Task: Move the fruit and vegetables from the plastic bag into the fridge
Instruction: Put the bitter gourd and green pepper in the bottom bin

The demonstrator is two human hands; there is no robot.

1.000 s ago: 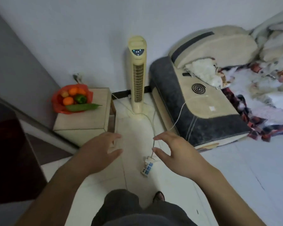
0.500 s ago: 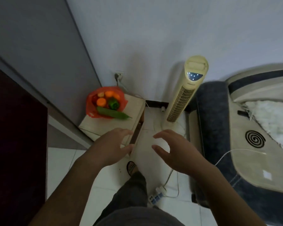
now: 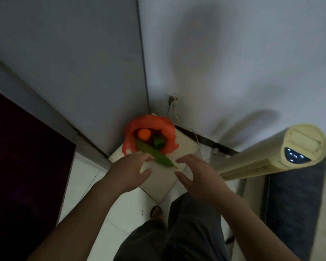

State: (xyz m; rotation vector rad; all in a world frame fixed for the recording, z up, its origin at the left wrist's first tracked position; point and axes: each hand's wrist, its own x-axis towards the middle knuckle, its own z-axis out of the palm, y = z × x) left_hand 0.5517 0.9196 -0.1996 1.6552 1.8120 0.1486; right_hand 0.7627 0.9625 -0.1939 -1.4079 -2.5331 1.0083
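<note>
The view is closer than half a second earlier. The dark panel (image 3: 26, 166) to the left of the left hand (image 3: 128, 172) fills more of the frame. The tower fan (image 3: 271, 153) now lies just right of the right hand (image 3: 198, 178), and the padded couch (image 3: 294, 204) has slid almost out of view beyond it. The small stand (image 3: 158, 183), which was ahead of the hands, now sits beneath them.

Both hands hover over its top with fingers spread and loosely bent, grasping nothing. The red plastic bag (image 3: 167, 127) rests on the stand's far corner, just beyond the left hand's fingertips. It is open, with an orange (image 3: 144, 134) and a green pepper (image 3: 158, 141) inside. A long green vegetable (image 3: 154, 155) pokes out of it toward the gap between the hands.

The left fingertips overlap that vegetable's near side, and contact cannot be judged. Other produce deeper in the bag is lost in shadow. The left hand covers part of the stand's near edge. A wall socket (image 3: 174, 99) shows beyond the bag, and one foot (image 3: 156, 212) shows below the hands. The whole frame is dim and slightly blurred.
</note>
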